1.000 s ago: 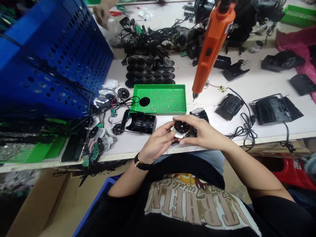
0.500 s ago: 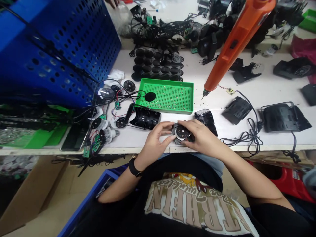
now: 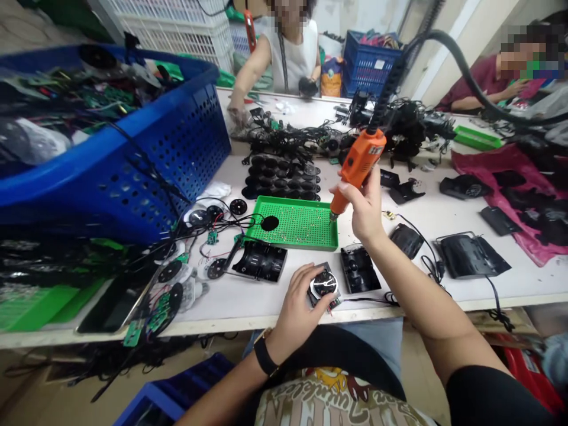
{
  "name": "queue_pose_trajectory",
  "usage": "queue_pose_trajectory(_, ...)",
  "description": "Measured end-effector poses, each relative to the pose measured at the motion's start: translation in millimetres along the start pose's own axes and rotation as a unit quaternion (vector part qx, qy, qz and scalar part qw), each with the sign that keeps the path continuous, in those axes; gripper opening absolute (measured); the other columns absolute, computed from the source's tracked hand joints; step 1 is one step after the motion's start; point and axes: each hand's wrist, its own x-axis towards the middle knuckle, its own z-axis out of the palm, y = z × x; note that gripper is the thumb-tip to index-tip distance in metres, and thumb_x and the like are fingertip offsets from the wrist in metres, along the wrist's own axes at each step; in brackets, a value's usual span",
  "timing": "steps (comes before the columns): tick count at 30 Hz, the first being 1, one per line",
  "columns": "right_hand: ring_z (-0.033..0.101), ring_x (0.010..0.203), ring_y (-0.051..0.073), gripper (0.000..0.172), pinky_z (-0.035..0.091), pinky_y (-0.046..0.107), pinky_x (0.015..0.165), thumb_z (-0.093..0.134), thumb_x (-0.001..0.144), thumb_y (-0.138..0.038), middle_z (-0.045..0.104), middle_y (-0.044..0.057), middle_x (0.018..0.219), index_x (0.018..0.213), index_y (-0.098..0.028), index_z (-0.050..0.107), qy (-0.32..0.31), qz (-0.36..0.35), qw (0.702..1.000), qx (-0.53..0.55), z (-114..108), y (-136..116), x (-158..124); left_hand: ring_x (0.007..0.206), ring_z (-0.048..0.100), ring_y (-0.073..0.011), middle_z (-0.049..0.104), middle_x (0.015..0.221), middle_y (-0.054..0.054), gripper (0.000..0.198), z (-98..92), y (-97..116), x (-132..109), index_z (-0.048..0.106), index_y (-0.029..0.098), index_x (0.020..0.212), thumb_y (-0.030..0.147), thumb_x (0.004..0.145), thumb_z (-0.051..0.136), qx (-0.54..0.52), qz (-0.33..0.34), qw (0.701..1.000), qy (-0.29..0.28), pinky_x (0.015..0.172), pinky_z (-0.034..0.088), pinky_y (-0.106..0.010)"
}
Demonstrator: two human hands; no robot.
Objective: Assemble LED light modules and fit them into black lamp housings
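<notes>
Gripping an orange electric screwdriver [image 3: 358, 160], the right hand [image 3: 362, 207] is closing firmly around its body and holding the bit just above the edge of a green perforated plastic tray [image 3: 290, 222]. The left hand [image 3: 296, 305] is resting on a round black-and-silver disc unit [image 3: 325, 284], with its fingers half-curled and pressing the unit down. The unit is sitting on a dark rectangular housing [image 3: 331, 299] near the front edge of a white workbench [image 3: 231, 319], between the person's two arms.

One disc unit, one screwdriver and one tray are showing here. A single flat black disc [image 3: 270, 223] is lying in the tray among specks too small to identify. Four black plastic housings are lying around the hands: one [image 3: 260, 260] left of the disc unit and three [image 3: 358, 269] [image 3: 406, 241] [image 3: 470, 254] to its right. A blue perforated plastic crate [image 3: 186, 142] is standing at the left.

Both hands were cupping the disc unit above the bench earlier; now the right hand is away from it, raised on the screwdriver, and the unit is down on the bench. The view is tilting higher, showing two co-workers [image 3: 288, 50] [image 3: 483, 86] across the bench.
</notes>
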Motion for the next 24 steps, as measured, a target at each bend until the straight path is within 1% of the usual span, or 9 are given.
queue_pose_trajectory(1, 0.064, 0.094, 0.021, 0.075, 0.057, 0.042, 0.087, 0.038, 0.093, -0.069, 0.051, 0.010, 0.139, 0.156, -0.037, 0.013, 0.036, -0.006, 0.999, 0.018, 3, -3, -4, 0.135, 0.061, -0.0350, 0.067, 0.137, -0.014, 0.044, 0.7, -2, -1, 0.064, 0.025, 0.133, 0.027, 0.090, 0.075, -0.002, 0.002, 1.000, 0.002, 0.114, 0.049, -0.064)
queue_pose_trajectory(3, 0.062, 0.076, 0.019, 0.077, 0.056, 0.039, 0.074, 0.041, 0.090, -0.071, 0.056, 0.007, 0.123, 0.156, -0.037, 0.020, 0.096, -0.009, 0.994, 0.060, 6, -12, -16, 0.136, 0.061, -0.0349, 0.067, 0.138, -0.014, 0.045, 1.7, -5, -2, 0.064, 0.025, 0.133, 0.027, 0.090, 0.075, -0.002, 0.007, 1.000, 0.005, 0.114, 0.049, -0.064)
queue_pose_trajectory(5, 0.059, 0.067, 0.017, 0.078, 0.053, 0.038, 0.065, 0.042, 0.087, -0.074, 0.056, 0.005, 0.109, 0.153, -0.035, 0.030, 0.087, 0.013, 0.993, 0.083, 3, -23, -30, 0.136, 0.060, -0.0344, 0.067, 0.138, -0.013, 0.045, 2.4, -6, -2, 0.063, 0.025, 0.134, 0.026, 0.091, 0.075, 0.001, 0.015, 1.000, 0.005, 0.113, 0.049, -0.063)
queue_pose_trajectory(7, 0.059, 0.064, 0.017, 0.077, 0.051, 0.037, 0.060, 0.044, 0.083, -0.078, 0.055, 0.003, 0.100, 0.147, -0.034, 0.042, 0.077, 0.045, 0.991, 0.102, -3, -34, -45, 0.136, 0.060, -0.0339, 0.067, 0.137, -0.014, 0.045, 2.5, -4, -2, 0.062, 0.024, 0.135, 0.026, 0.092, 0.074, 0.006, 0.026, 1.000, 0.003, 0.113, 0.050, -0.062)
queue_pose_trajectory(11, 0.052, 0.056, 0.016, 0.063, 0.046, 0.036, 0.051, 0.056, 0.078, -0.077, 0.053, 0.002, 0.089, 0.122, -0.033, 0.060, 0.077, 0.074, 0.981, 0.163, -18, -53, -75, 0.135, 0.059, -0.0329, 0.068, 0.134, -0.015, 0.044, 2.6, 2, -1, 0.061, 0.023, 0.135, 0.030, 0.093, 0.074, 0.008, 0.046, 0.999, 0.006, 0.115, 0.049, -0.059)
queue_pose_trajectory(13, 0.052, 0.058, 0.017, 0.060, 0.044, 0.037, 0.050, 0.059, 0.076, -0.080, 0.054, 0.003, 0.090, 0.113, -0.034, 0.063, 0.064, 0.082, 0.980, 0.171, -23, -60, -88, 0.137, 0.058, -0.0323, 0.068, 0.135, -0.014, 0.044, 2.9, 4, 0, 0.061, 0.023, 0.135, 0.031, 0.094, 0.075, 0.003, 0.041, 0.999, -0.002, 0.116, 0.048, -0.057)
queue_pose_trajectory(17, 0.054, 0.065, 0.022, 0.075, 0.045, 0.040, 0.054, 0.049, 0.072, -0.096, 0.054, 0.005, 0.093, 0.119, -0.038, 0.060, 0.030, 0.105, 0.987, 0.119, -31, -72, -106, 0.139, 0.055, -0.0304, 0.067, 0.136, -0.013, 0.046, 3.6, 6, 0, 0.059, 0.023, 0.136, 0.030, 0.094, 0.075, -0.005, 0.034, 0.999, -0.004, 0.118, 0.046, -0.055)
queue_pose_trajectory(21, 0.049, 0.058, 0.019, 0.068, 0.047, 0.041, 0.052, 0.047, 0.074, -0.096, 0.050, 0.003, 0.085, 0.109, -0.042, 0.066, 0.010, 0.127, 0.978, 0.167, -35, -83, -110, 0.140, 0.054, -0.0294, 0.067, 0.136, -0.011, 0.048, 4.1, 5, -2, 0.057, 0.026, 0.139, 0.029, 0.095, 0.074, -0.006, 0.041, 0.999, 0.000, 0.118, 0.045, -0.056)
queue_pose_trajectory(24, 0.053, 0.061, 0.021, 0.065, 0.052, 0.043, 0.056, 0.046, 0.078, -0.094, 0.050, 0.004, 0.084, 0.111, -0.043, 0.067, -0.024, 0.128, 0.979, 0.159, -36, -87, -110, 0.140, 0.054, -0.0303, 0.067, 0.137, -0.011, 0.049, 4.6, 2, -2, 0.056, 0.027, 0.140, 0.030, 0.095, 0.074, -0.008, 0.041, 0.999, -0.002, 0.117, 0.045, -0.057)
